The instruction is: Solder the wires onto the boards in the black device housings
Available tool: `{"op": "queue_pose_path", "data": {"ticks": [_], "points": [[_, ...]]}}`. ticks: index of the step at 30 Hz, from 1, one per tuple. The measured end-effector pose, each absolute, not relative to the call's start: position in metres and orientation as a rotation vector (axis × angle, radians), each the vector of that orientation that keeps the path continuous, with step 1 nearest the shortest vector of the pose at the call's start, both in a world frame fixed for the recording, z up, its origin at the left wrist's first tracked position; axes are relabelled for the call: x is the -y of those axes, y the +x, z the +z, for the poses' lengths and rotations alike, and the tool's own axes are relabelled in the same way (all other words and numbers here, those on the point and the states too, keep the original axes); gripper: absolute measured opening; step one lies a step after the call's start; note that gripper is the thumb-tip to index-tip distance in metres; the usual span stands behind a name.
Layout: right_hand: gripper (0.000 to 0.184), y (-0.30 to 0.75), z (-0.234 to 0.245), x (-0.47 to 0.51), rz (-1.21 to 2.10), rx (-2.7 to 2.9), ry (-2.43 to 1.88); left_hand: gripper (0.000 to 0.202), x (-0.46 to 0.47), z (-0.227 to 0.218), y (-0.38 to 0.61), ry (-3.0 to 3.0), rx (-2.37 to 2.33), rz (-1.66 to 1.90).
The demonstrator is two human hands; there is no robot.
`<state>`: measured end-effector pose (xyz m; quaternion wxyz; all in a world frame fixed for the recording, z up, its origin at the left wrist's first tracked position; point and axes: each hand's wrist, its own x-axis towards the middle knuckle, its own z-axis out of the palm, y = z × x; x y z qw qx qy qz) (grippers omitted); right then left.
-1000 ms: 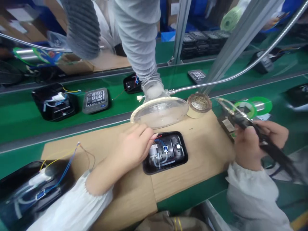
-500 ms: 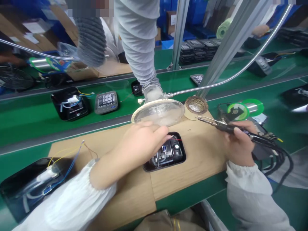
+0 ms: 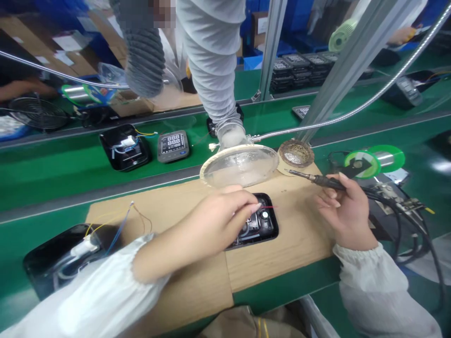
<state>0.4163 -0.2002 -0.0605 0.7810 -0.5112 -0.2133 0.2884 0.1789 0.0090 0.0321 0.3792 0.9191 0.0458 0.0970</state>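
- Latest change: soldering iron (image 3: 317, 181) swung round to lie nearly level, tip pointing left, with the fingers of the right hand (image 3: 347, 211) looser and more spread than a moment ago
- Also changed: left hand (image 3: 218, 220) further across the black case (image 3: 268, 230), covering its left end, with less of the inside on view
- Result: iron tip well apart from the black case, no contact, and hovering just over the far edge of the wooden board (image 3: 296, 234)
- Black case: flat on the wooden board, open side up, long axis roughly left to right, rising slightly toward the right, with a round white part showing at the uncovered end
- Left hand: narrow, fingers close together and extended, tips over the black case just beside a red wire (image 3: 269, 207); firm hold on the wire or not, cannot tell
- Right hand: narrow grip on the iron handle between thumb and fingers, remaining fingers curled loosely below
- From the black case: clear round hood (image 3: 239, 165) just behind and to the left; brass wool holder (image 3: 295, 155) behind and to the right, near the iron tip; green solder spool (image 3: 373, 158) well to the right; second black case (image 3: 59, 249) with loose wires well to the left; digital display panel (image 3: 172, 145) behind, on the green conveyor belt (image 3: 70, 188)
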Motion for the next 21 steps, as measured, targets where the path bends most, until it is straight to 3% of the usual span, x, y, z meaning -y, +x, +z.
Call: {"op": "queue_pose_path", "data": {"ticks": [3,8,13,21], "points": [[0.009,0.410,-0.059,0.207,0.531,0.580,-1.147,0.027,-0.011,0.011,0.191,2.621,-0.077,0.406],[0.034,0.403,-0.055,0.230,0.300,0.959,-1.298,0.029,-0.022,-0.002,0.203,2.764,-0.141,0.132],[0.053,0.407,-0.050,0.231,0.377,1.411,-1.279,0.028,-0.027,-0.009,0.206,2.711,-0.144,0.114],[0.052,0.408,-0.050,0.223,0.423,1.455,-1.265,0.031,-0.034,-0.017,0.209,2.772,-0.038,0.132]]}}
